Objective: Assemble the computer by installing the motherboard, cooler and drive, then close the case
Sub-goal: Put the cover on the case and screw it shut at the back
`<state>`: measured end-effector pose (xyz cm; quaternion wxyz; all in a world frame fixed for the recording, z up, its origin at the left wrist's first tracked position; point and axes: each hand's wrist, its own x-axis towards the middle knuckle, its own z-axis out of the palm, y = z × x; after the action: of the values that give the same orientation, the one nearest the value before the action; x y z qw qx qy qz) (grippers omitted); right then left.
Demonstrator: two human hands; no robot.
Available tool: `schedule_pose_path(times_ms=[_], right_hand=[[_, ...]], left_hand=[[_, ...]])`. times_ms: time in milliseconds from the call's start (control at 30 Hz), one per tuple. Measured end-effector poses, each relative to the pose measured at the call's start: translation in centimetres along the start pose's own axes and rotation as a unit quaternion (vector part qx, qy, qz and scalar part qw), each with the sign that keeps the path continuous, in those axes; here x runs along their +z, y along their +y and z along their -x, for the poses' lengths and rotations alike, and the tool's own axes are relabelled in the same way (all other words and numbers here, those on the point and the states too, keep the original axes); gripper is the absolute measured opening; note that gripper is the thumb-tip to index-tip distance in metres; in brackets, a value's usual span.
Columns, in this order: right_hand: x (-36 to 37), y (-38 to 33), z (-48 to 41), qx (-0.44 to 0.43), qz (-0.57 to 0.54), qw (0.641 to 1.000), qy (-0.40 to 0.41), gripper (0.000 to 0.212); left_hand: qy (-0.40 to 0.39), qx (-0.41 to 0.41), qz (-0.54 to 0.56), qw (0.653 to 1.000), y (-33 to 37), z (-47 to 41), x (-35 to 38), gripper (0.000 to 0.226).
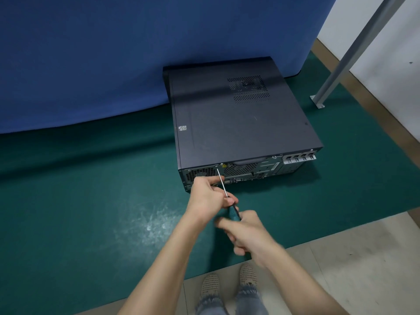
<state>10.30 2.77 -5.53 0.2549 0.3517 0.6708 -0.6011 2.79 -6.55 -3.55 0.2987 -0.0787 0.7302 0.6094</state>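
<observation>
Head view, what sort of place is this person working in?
Probably an indoor workshop or staged recording corner, not a bench: the computer case lies on a green floor mat, a blue cloth backdrop hangs behind it, and a slanted metal brace is bolted down beside a white wall.

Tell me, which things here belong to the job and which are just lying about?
In the job:
computer case, lid on
screwdriver, tip at the case's rear top edge

Just there:
blue cloth
green mat
grey metal post
shoes
</observation>
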Motion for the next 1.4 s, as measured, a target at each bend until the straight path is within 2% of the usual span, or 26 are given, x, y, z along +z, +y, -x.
schedule_pose_path(times_ms=[67, 100, 167, 233, 300, 333, 400, 467, 500, 567, 633, 667, 733, 800, 833, 867, 933, 1000, 1033, 1067, 1133, 1200, 1233, 1300, 1333, 1400], right_hand=[[1.0, 0.5, -0.1, -0.037, 0.154, 0.979, 0.131, 0.035], [1.1, 0.3, -0.2, -0.035, 0.138, 0.98, 0.141, 0.034], [0.9, 0.0, -0.9, 0.02, -0.084, 0.996, 0.025, 0.033], [0.3, -0.4, -0.8, 0.096, -0.269, 0.944, -0.167, 0.036], [0.3, -0.4, -0.4, 0.094, -0.303, 0.923, -0.22, 0.036], [0.7, -0.1, -0.4, 0.081, -0.264, 0.944, -0.182, 0.033], [1.5, 0.1, -0.3, 0.021, -0.088, 0.996, -0.018, 0.031], [1.7, 0.2, -0.5, -0.019, -0.025, 0.997, 0.074, 0.03], [1.6, -0.2, -0.7, -0.01, -0.067, 0.996, 0.058, 0.029], [1.2, -1.1, -0.6, 0.066, -0.233, 0.965, -0.099, 0.035], [0.7, -1.1, -0.4, 0.091, -0.297, 0.933, -0.179, 0.037], [0.7, -0.8, -0.5, 0.081, -0.274, 0.944, -0.165, 0.034], [1.4, 0.1, -0.5, 0.033, -0.1, 0.993, -0.055, 0.025], [2.4, 0.6, -0.7, 0.002, 0.028, 0.996, 0.086, 0.027], [2.5, 0.9, -1.0, 0.004, 0.007, 0.994, 0.109, 0.024], [2.4, 0.6, -1.1, 0.02, -0.054, 0.994, 0.09, 0.021], [1.7, -0.2, -1.1, 0.084, -0.206, 0.974, -0.052, 0.024], [0.4, -0.7, -0.6, 0.11, -0.291, 0.935, -0.17, 0.032], [0.0, -0.6, -0.3, 0.097, -0.289, 0.936, -0.179, 0.034], [0.1, -0.5, -0.1, 0.073, -0.247, 0.955, -0.15, 0.035], [1.0, 0.0, 0.2, -0.012, -0.043, 0.999, -0.009, 0.036], [1.6, 0.1, 0.2, -0.045, 0.09, 0.991, 0.092, 0.038], [1.5, 0.0, -0.2, -0.046, 0.062, 0.992, 0.097, 0.038], [0.9, -0.6, -0.9, 0.026, -0.176, 0.984, -0.026, 0.039], [0.5, -0.8, -1.0, 0.076, -0.272, 0.952, -0.118, 0.041], [0.2, -0.7, -0.8, 0.105, -0.326, 0.917, -0.203, 0.042]], left_hand=[[0.034, 0.0, -0.033, 0.999, -0.1, -0.2, 0.7, 0.061], [0.051, 0.002, -0.06, 0.997, -0.2, -0.3, 0.9, 0.061], [0.093, 0.018, -0.144, 0.985, -0.3, -0.4, 1.0, 0.061], [0.122, 0.042, -0.201, 0.971, -0.1, -0.4, 0.8, 0.057], [0.126, 0.046, -0.227, 0.965, 0.4, -0.3, 0.5, 0.047], [0.124, 0.042, -0.23, 0.964, 0.6, -0.2, 0.4, 0.04], [0.105, 0.037, -0.223, 0.968, 0.6, 0.0, 0.2, 0.035], [0.044, 0.025, -0.152, 0.987, 0.2, 0.1, -0.3, 0.048], [-0.007, 0.011, -0.072, 0.997, 0.2, 0.2, -0.7, 0.051], [-0.082, -0.019, 0.072, 0.994, 0.0, 0.6, -1.2, 0.06], [-0.08, -0.018, 0.069, 0.994, -0.2, 0.4, -1.2, 0.065], [-0.059, -0.012, 0.044, 0.997, -0.3, 0.2, -1.0, 0.065], [-0.01, -0.007, -0.008, 1.0, -0.3, 0.1, -0.3, 0.067], [0.043, 0.01, -0.101, 0.994, -0.4, -0.1, 0.6, 0.067], [0.074, 0.019, -0.16, 0.984, -0.4, -0.2, 0.9, 0.065], [0.101, 0.023, -0.206, 0.973, -0.3, -0.2, 1.0, 0.063], [0.111, 0.022, -0.236, 0.965, 0.1, -0.2, 0.9, 0.064], [0.049, 0.018, -0.178, 0.983, 0.1, -0.6, -0.1, 0.062], [0.009, 0.008, -0.132, 0.991, 0.2, -0.6, -0.6, 0.06], [-0.009, 0.0, -0.104, 0.995, 0.2, -0.7, -1.0, 0.059], [0.021, 0.004, -0.122, 0.992, 0.3, -1.2, -1.0, 0.057], [0.039, 0.002, -0.12, 0.992, 0.4, -1.0, -0.6, 0.057], [0.022, 0.002, -0.089, 0.996, 0.3, -0.8, -0.6, 0.057], [-0.044, -0.002, 0.004, 0.999, -0.1, -0.5, -1.1, 0.056], [-0.074, -0.008, 0.048, 0.996, -0.3, -0.1, -1.3, 0.057], [-0.074, -0.006, 0.062, 0.995, -0.5, 0.0, -1.3, 0.063]])
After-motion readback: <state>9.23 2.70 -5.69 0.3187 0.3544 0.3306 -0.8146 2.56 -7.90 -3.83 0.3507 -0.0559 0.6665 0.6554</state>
